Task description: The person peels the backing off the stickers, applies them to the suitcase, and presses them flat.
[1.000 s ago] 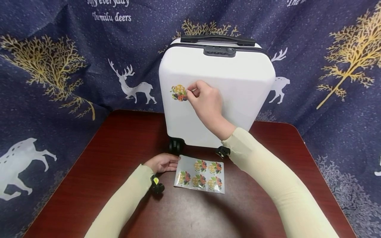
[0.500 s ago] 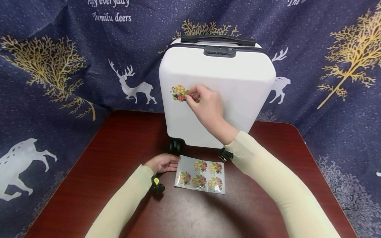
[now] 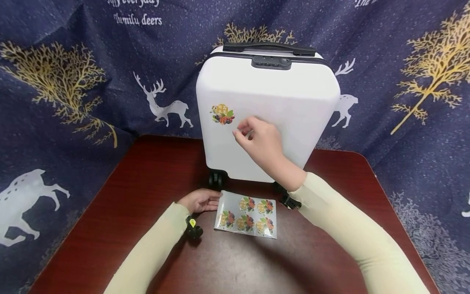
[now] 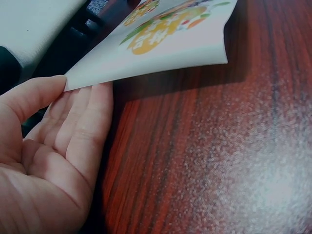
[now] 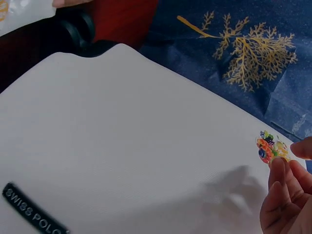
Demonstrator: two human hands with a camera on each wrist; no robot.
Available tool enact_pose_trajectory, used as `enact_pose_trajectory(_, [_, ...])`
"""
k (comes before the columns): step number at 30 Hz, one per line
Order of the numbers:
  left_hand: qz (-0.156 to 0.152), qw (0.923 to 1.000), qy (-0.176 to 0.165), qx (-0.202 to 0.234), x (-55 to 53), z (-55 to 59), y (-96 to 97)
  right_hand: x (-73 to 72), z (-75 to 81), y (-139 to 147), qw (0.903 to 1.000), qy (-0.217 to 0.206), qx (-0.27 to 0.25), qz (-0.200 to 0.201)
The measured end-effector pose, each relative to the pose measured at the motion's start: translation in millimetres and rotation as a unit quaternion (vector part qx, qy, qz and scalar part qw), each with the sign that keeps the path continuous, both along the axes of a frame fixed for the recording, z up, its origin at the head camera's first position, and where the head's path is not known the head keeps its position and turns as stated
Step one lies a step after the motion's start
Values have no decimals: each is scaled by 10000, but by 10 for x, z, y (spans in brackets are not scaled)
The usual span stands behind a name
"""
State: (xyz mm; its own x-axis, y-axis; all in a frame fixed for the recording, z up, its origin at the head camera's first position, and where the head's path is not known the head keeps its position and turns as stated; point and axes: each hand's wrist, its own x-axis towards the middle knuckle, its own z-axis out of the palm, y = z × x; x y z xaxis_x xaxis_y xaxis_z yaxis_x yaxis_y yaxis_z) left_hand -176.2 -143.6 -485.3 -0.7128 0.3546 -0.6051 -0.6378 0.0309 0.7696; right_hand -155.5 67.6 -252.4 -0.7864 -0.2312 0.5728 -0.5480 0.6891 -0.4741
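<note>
A white suitcase (image 3: 249,155) stands upright on the table. A fruit sticker (image 3: 222,114) lies on the left of its front face, also visible in the right wrist view. My right hand (image 3: 262,139) hovers just right of and below that sticker, its fingers loosely bent, with nothing seen between them. In the right wrist view, the thumb and fingertips (image 5: 277,168) are apart from one another. With thumb and fingers my left hand (image 3: 200,201) pinches the upper left corner of a sticker sheet (image 3: 231,200). Several fruit stickers remain on the sheet, whose near edge is lifted above the table.
The dark red table (image 3: 161,163) carries the suitcase near its back edge. Behind it hangs a blue cloth (image 3: 176,53) with deer and gold trees. The suitcase has a black handle (image 3: 269,49), a combination lock (image 3: 271,62), a wheel (image 3: 217,179) and a dark name badge (image 5: 34,212).
My right hand has let go of the sticker's right edge and moved right and down, leaving the sticker on the suitcase in full view. The left hand stays at the sheet's corner.
</note>
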Motion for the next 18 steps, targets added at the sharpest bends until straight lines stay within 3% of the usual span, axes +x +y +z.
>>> enact_pose_trajectory(11, [32, 9999, 21, -135, -6, 18, -4, 193, -123, 167, 9995, -235, 18, 200])
enact_pose_trajectory(18, [66, 9999, -17, -103, 10, 24, -7, 291, -304, 270, 9972, -588, -284, 360])
